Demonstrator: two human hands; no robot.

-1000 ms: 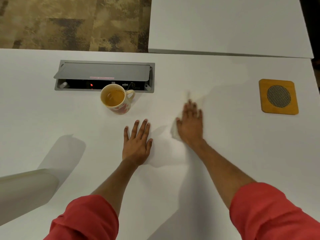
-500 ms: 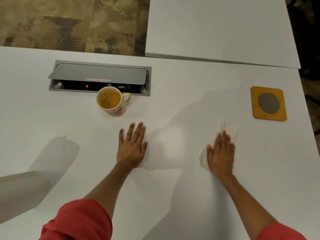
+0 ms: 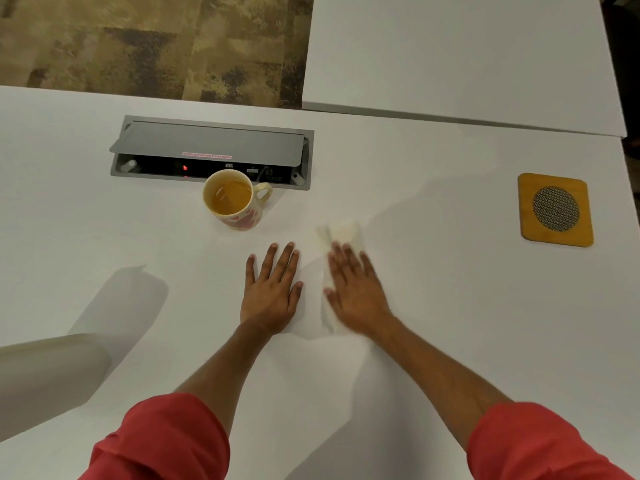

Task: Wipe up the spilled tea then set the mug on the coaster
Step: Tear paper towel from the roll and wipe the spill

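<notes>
A cream mug (image 3: 239, 202) with pink flowers stands upright on the white table (image 3: 104, 237), holding amber tea, its handle pointing right. My right hand (image 3: 355, 292) lies flat with straight fingers on a white paper towel (image 3: 341, 233), pressing it to the table just right of my left hand. Part of the towel is hidden under the palm. My left hand (image 3: 272, 289) rests flat on the bare table, below and right of the mug. A square wooden coaster (image 3: 556, 209) with a round mesh centre lies at the far right. No spill is visible.
A grey cable box (image 3: 211, 147) with its lid raised is set into the table right behind the mug. A second white table (image 3: 467, 53) abuts at the back right. A pale chair part (image 3: 45, 372) sticks in at the left edge. Carpet lies beyond.
My right hand has slid the paper towel back left from near the coaster side to beside my left hand. My left hand and the mug have stayed put.
</notes>
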